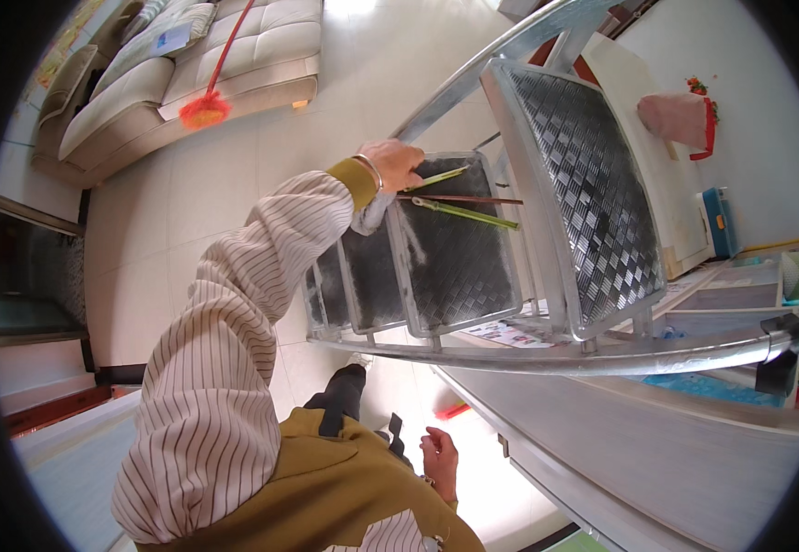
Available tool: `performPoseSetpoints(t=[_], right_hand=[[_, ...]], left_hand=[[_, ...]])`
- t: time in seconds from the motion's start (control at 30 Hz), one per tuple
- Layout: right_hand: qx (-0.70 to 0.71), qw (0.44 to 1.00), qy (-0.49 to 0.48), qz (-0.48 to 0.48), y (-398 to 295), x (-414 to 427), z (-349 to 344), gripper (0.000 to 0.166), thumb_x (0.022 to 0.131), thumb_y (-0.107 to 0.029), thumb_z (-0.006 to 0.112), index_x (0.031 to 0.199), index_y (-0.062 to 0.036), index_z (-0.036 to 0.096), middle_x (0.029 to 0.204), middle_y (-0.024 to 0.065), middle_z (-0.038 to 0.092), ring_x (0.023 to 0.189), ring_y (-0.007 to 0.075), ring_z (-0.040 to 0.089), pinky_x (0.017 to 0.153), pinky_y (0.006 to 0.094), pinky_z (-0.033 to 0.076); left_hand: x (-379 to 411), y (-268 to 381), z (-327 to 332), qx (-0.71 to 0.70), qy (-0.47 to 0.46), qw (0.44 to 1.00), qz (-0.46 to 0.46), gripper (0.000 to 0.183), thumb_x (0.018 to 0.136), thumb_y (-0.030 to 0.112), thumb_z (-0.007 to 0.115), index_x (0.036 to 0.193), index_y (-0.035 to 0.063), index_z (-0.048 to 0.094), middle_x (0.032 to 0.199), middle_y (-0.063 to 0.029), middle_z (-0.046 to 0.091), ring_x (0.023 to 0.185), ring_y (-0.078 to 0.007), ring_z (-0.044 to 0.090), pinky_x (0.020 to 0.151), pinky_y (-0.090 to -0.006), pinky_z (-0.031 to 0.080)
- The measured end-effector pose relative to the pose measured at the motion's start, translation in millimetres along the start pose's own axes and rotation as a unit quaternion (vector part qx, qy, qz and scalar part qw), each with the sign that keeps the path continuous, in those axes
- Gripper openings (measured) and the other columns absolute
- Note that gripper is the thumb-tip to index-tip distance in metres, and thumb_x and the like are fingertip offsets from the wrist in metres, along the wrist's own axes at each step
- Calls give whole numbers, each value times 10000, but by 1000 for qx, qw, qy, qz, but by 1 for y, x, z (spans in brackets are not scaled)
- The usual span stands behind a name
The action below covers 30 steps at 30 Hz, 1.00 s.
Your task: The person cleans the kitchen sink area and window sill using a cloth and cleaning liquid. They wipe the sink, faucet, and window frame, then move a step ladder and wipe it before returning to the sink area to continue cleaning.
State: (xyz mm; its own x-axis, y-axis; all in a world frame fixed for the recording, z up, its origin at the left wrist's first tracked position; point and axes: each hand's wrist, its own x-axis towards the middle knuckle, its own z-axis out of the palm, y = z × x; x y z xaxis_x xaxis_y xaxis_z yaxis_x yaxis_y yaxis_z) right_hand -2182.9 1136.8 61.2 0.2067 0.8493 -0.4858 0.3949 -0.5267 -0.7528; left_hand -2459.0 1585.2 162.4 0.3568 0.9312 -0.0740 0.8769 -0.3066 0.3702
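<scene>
A metal stepladder (455, 352) with diamond-plate treads stands before me. My left hand (392, 164) reaches out to it, fingers curled over the side rail at one of its middle treads (458, 262). A grey-white, cloth-like thing (373, 214) hangs just below that wrist. Two cut green stalks, the upper (444, 178) and the lower (468, 212), and a thin brown stick (475, 200) stretch across this tread from beside my fingertips. Whether the hand touches the upper stalk is hidden. My right hand (439, 455) hangs low beside my body, fingers loosely bent, holding nothing.
The top tread (586, 193) rises on the right. A cabinet (620, 428) with glass-topped compartments (724, 290) runs along the right side. Left are a beige sofa (247, 76) and a red broom (206, 110) leaning on it. A blue case (719, 222) stands by the wall.
</scene>
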Motion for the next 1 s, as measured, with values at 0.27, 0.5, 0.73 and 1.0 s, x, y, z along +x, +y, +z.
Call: performPoseSetpoints(t=[0.27,0.5,0.73,1.0], right_hand=[[-15,1000,4,3,-3,-3,4,268,858,-115,600,1089,20,585,868,109,645,764,159,631,682,281,505],[7,992,-54,-111,-97,10,6,223,876,-89,580,1084,-11,597,897,103,652,800,152,624,726,284,494],[-7,987,-75,-142,-111,19,17,209,891,-88,567,1092,-34,591,924,104,632,778,174,620,678,281,495],[-30,984,-93,-151,-89,6,21,205,889,-107,579,1089,-65,591,919,120,637,781,207,637,667,314,510]], left_hand=[[-78,44,1,114,-14,993,22,123,835,197,588,919,107,586,762,-116,630,768,-324,642,651,-450,489],[-67,60,24,67,156,983,69,125,817,96,541,935,72,572,913,-116,553,742,-299,636,639,-415,505],[-38,65,61,150,155,965,150,175,803,87,560,960,22,601,920,-100,520,711,-218,635,616,-342,505],[-36,75,58,110,143,974,134,139,772,79,584,889,7,571,938,-140,518,725,-288,633,615,-383,518]])
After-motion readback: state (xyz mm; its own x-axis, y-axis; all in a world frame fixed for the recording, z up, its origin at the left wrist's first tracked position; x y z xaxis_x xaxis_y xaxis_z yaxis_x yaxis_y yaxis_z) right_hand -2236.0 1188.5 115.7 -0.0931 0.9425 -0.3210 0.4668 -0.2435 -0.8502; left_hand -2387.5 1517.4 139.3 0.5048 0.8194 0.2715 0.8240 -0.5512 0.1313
